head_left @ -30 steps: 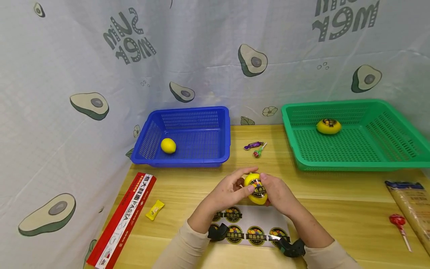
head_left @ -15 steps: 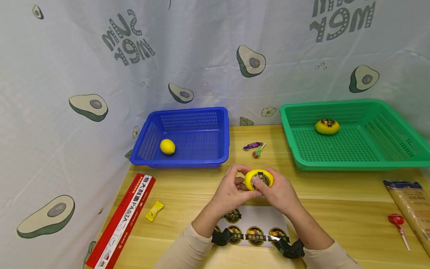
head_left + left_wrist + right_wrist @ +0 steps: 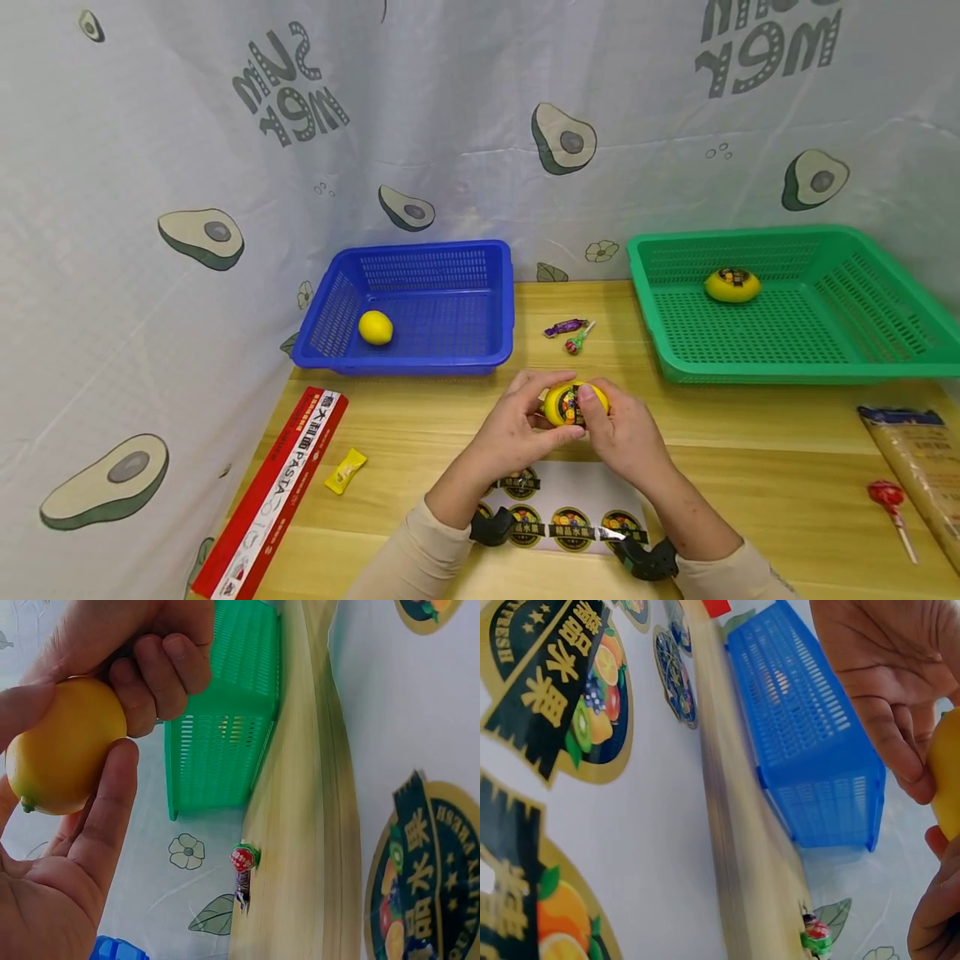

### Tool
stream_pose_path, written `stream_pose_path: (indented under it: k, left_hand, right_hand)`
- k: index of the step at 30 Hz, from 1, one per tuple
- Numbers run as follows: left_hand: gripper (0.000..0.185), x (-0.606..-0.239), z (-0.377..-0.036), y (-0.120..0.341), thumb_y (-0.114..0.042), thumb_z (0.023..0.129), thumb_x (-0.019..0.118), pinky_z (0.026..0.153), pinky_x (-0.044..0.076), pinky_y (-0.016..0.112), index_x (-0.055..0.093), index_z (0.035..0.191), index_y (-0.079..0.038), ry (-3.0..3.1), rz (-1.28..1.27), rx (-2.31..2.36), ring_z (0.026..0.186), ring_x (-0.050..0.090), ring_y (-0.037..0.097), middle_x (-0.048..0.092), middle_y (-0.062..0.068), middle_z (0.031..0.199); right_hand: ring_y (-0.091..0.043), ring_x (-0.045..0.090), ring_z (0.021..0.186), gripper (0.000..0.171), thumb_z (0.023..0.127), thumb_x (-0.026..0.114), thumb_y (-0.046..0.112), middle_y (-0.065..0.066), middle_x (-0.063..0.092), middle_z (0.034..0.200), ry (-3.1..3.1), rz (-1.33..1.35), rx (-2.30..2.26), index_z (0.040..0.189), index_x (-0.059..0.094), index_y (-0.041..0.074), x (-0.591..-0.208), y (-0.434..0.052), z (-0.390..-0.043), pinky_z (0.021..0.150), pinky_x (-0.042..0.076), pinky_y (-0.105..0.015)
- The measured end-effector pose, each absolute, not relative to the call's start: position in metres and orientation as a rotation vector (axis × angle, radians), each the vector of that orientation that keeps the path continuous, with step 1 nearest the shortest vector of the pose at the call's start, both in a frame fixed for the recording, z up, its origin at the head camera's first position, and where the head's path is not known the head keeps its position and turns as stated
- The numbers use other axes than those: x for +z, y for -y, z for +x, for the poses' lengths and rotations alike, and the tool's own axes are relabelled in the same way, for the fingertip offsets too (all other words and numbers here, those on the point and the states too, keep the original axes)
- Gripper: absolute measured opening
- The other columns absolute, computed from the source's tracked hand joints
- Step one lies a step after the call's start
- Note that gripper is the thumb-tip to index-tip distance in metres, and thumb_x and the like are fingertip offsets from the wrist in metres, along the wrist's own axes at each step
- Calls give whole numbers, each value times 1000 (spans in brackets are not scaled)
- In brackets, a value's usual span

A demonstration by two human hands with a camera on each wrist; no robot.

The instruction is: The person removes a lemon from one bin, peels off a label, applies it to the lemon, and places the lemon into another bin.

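Both hands hold a yellow lemon [image 3: 567, 403] with a round dark fruit sticker above the sticker sheet [image 3: 564, 500]. My left hand [image 3: 519, 427] curls round its left side, and my right hand [image 3: 618, 427] grips its right side with the thumb on the sticker. The left wrist view shows the lemon [image 3: 64, 746] between my left fingers [image 3: 105, 825] and my right hand's fingers [image 3: 161, 671]. The right wrist view catches only the lemon's edge [image 3: 946, 780]. A plain lemon [image 3: 375, 327] lies in the blue basket [image 3: 420, 354]. A stickered lemon [image 3: 732, 285] lies in the green basket [image 3: 795, 367].
Two wrapped sweets [image 3: 570, 332] lie between the baskets. A red pasta box [image 3: 273, 487] and a yellow sweet [image 3: 345, 469] lie at the left. A red lollipop [image 3: 889, 500] and a pasta bag [image 3: 918, 467] lie at the right. A printed curtain hangs behind the table.
The lemon has been turned in both hands and lifted slightly farther from me. My right thumb now lies on the sticker.
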State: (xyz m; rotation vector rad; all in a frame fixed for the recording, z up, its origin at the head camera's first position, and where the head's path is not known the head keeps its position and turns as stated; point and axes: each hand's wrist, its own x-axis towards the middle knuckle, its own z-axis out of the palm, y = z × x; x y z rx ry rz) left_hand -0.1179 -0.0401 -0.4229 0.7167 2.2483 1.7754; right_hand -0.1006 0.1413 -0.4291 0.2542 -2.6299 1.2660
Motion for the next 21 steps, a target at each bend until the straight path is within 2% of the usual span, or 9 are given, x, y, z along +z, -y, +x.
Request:
stream_pose_path:
  k: [3, 6, 10, 12, 18, 21]
  left_hand:
    - [58, -423, -118, 42, -9, 85, 83, 80, 60, 22, 61, 139, -17, -2233, 742, 1775, 91, 63, 1, 49, 11, 125]
    - [56, -423, -118, 43, -8, 85, 83, 76, 60, 21, 62, 136, -15, -2209, 745, 1779, 85, 64, 1, 49, 11, 125]
    - [55, -423, -121, 42, -6, 85, 82, 75, 60, 21, 62, 135, -14, -2177, 734, 1784, 83, 66, 1, 49, 12, 126]
    - [54, -422, -121, 41, -4, 85, 82, 77, 60, 22, 62, 134, -13, -2158, 732, 1801, 83, 67, 2, 48, 12, 127]
    - [53, -423, -121, 43, -5, 86, 80, 76, 60, 22, 59, 134, -14, -2161, 720, 1814, 80, 68, 3, 49, 12, 129]
    - [54, -425, -121, 44, -6, 86, 80, 72, 60, 21, 58, 135, -17, -2163, 693, 1807, 78, 68, 3, 50, 11, 129]
  right_hand:
    - [-9, 47, 59, 37, 109, 40, 25, -1, 57, 67, 2604, 260, 1263, 91, 66, 6, -431, -141, -99, 51, 42, -25]
    - [-7, 46, 59, 40, 110, 35, 20, -2, 58, 67, 2571, 256, 1279, 89, 65, 5, -431, -139, -98, 51, 41, -25]
    - [-12, 53, 65, 46, 110, 30, 17, -9, 65, 74, 2571, 186, 1314, 101, 70, -4, -429, -140, -95, 56, 46, -27]
    - [-14, 54, 67, 50, 111, 28, 21, -11, 66, 77, 2588, 126, 1347, 108, 71, -5, -428, -141, -94, 59, 46, -28]
    - [-14, 47, 53, 51, 113, 26, 40, -6, 52, 68, 2650, -30, 1505, 130, 61, 7, -427, -150, -87, 51, 41, -29]
    - [-11, 50, 55, 41, 112, 37, 37, -8, 55, 73, 2625, -79, 1497, 138, 53, 10, -429, -158, -79, 53, 43, -28]
